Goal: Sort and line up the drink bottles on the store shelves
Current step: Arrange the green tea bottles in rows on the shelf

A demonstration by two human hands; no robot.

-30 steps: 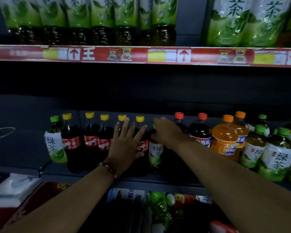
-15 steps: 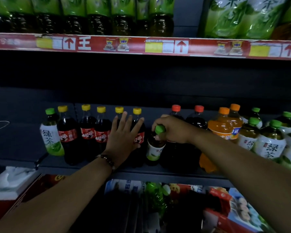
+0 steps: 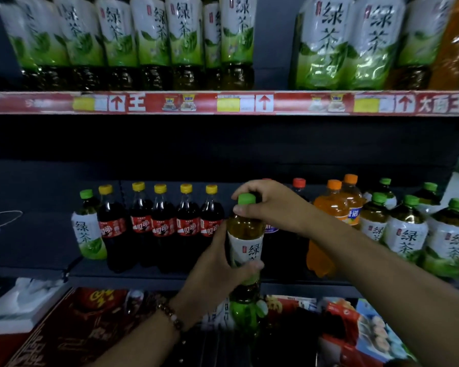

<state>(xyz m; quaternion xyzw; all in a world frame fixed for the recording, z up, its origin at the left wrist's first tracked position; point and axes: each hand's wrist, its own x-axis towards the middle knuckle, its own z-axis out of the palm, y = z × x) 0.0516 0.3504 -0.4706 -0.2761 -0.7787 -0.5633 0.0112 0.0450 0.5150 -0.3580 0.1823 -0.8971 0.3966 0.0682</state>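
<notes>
Partly hidden behind the right hand (image 3: 273,205), the red-capped bottles (image 3: 299,183) show little but caps. Right fingers curl over the green cap of the green tea bottle (image 3: 245,239). Left hand (image 3: 217,271) wraps the label, thumb across the front. Bottle position: upright, raised before the lower shelf (image 3: 154,278), beside the cola bottles (image 3: 164,229).

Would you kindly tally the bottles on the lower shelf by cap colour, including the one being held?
Yellow caps: 5
Green caps: 7, counting the held bottle
Orange caps: 2
Red caps: 1 in plain view; the right hand may hide another
Total: 15 in plain view
</notes>
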